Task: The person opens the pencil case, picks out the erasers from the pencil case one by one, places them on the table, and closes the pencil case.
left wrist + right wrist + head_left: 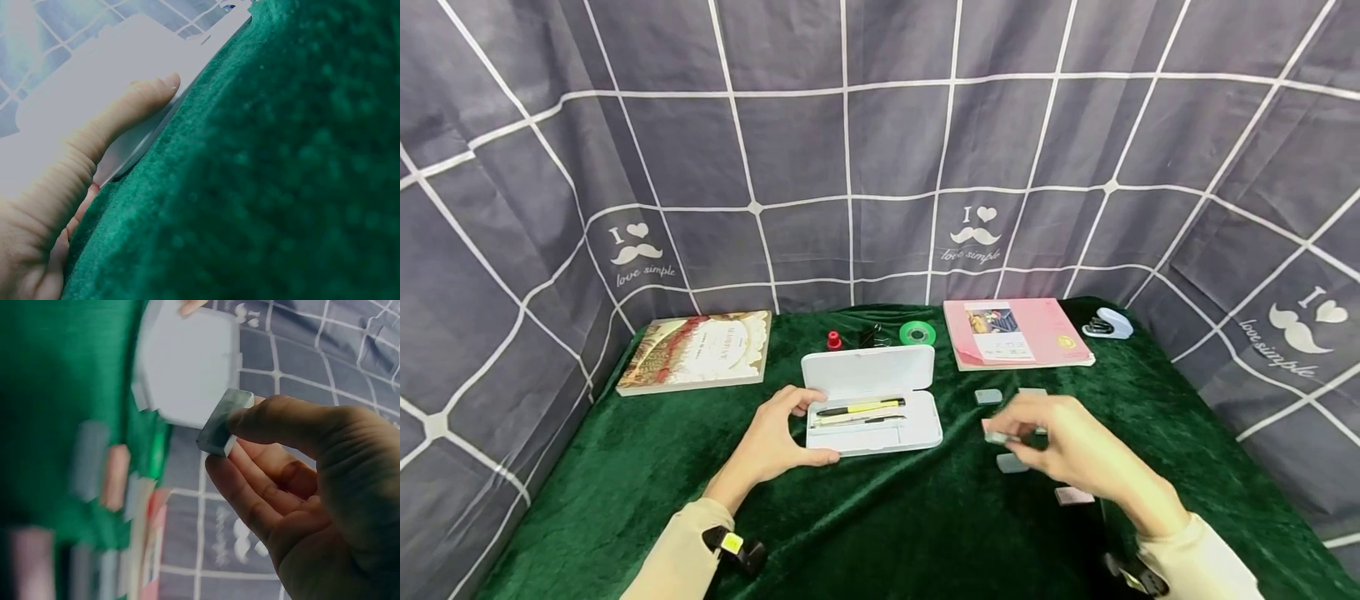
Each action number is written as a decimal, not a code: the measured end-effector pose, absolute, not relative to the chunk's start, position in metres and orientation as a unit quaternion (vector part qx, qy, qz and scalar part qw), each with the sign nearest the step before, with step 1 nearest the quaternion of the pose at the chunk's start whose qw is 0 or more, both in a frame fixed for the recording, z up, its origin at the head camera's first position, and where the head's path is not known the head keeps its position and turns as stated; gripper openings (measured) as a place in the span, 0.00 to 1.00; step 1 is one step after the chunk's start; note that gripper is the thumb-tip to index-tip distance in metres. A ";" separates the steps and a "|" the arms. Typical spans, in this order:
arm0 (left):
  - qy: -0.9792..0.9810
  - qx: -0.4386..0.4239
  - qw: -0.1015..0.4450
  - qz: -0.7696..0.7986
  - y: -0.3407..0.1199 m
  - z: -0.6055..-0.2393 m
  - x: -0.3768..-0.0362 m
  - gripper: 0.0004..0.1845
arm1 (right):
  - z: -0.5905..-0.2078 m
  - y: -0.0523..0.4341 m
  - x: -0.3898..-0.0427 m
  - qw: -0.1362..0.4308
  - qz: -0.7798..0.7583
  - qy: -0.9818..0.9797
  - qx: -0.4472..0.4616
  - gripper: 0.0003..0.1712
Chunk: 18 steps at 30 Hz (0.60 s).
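Your left hand (pixel 772 444) grips the near-left corner of the open white pencil case (pixel 871 402), thumb along its front edge, fingers curled over the left end. The case sits near the middle of the green cloth-covered table (pixel 880 533), lid up, with a yellow pen (pixel 859 407) and another dark pen already lying in the tray. Your right hand (pixel 1060 442) pinches a small grey eraser (pixel 997 437) between thumb and fingertips, held above the cloth just right of the case.

By my reading, the packing is partly done: pens are in, this eraser is lifted but not yet in the case, and several more small blocks (pixel 1011 463) lie loose on the cloth near that hand (one looks pinkish).

The head view lays out the whole table: a book (pixel 696 351) at the far-left corner, a pink booklet (pixel 1017 333), a stapler (pixel 1107 324) and a green tape roll (pixel 917 333) along the far edge. Only the right wrist view shows the eraser (pixel 222 422) clearly as a rectangular block under the thumb. The left wrist view shows your thumb (pixel 134 103) pressed flat against the case wall (pixel 94 94).
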<state>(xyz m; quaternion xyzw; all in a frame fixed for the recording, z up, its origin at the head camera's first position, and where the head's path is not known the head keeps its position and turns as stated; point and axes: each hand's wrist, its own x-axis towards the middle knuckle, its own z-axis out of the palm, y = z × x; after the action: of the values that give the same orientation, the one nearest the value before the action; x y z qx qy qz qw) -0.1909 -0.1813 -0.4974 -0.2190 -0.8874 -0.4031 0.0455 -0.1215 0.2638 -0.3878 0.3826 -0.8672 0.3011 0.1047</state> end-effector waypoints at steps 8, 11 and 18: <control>-0.886 -0.221 0.048 -0.405 -0.181 -0.498 -0.191 0.45 | -0.421 0.288 -0.090 0.061 0.316 -0.871 0.372 0.30; -0.886 -0.219 0.047 -0.407 -0.180 -0.498 -0.191 0.45 | -0.431 0.289 -0.087 0.054 0.308 -0.870 0.380 0.30; -0.886 -0.216 0.043 -0.409 -0.181 -0.498 -0.191 0.45 | -0.440 0.287 -0.082 0.040 0.283 -0.877 0.386 0.34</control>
<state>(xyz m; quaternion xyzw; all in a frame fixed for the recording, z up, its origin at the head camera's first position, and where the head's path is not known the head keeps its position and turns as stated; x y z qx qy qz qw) -0.1909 -0.1806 -0.4977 -0.2160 -0.8858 -0.4086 0.0430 -0.0821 0.2867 -0.4400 0.3864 -0.8770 0.2828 0.0400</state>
